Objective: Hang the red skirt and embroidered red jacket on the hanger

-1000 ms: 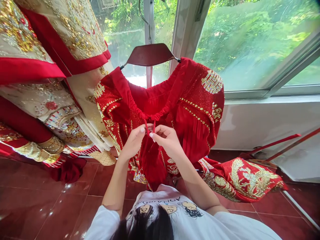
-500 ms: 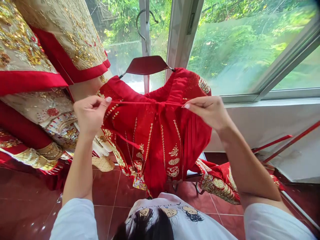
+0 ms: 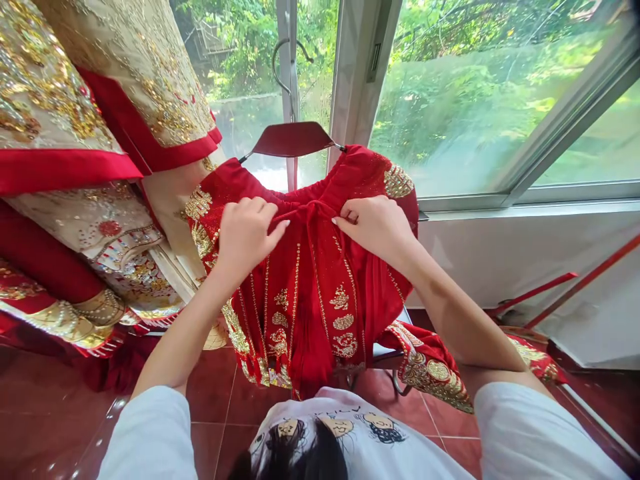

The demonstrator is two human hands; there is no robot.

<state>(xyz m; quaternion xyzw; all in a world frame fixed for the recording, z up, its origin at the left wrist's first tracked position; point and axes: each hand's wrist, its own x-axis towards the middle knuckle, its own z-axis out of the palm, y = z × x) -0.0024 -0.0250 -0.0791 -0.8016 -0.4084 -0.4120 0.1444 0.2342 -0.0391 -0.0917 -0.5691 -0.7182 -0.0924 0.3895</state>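
Observation:
A red top [image 3: 303, 280] with gold beadwork and a gathered neckline hangs from a hanger [image 3: 293, 139] with a dark red middle piece. At the centre front of the neckline, a thin red drawstring [image 3: 314, 210] is tied, its ends hanging down. My left hand [image 3: 247, 233] is curled on the neckline left of the knot, thumb pointing toward the middle and fabric between thumb and fingers. Right of the knot, my right hand [image 3: 377, 227] pinches the gathered edge between thumb and forefinger. The fingertips of both hands are partly hidden.
Cream and red beaded garments [image 3: 135, 87] hang close on the left. Behind the hanger is a sliding window [image 3: 475, 120]. A red and gold embroidered cloth [image 3: 430, 367] lies low on the right, near red poles [image 3: 575, 287]. The floor [image 3: 215, 400] has red tiles.
Both hands have let go of the drawstring ends, which were stretched sideways, and moved inward onto the neckline. The strings now hang down from the knot.

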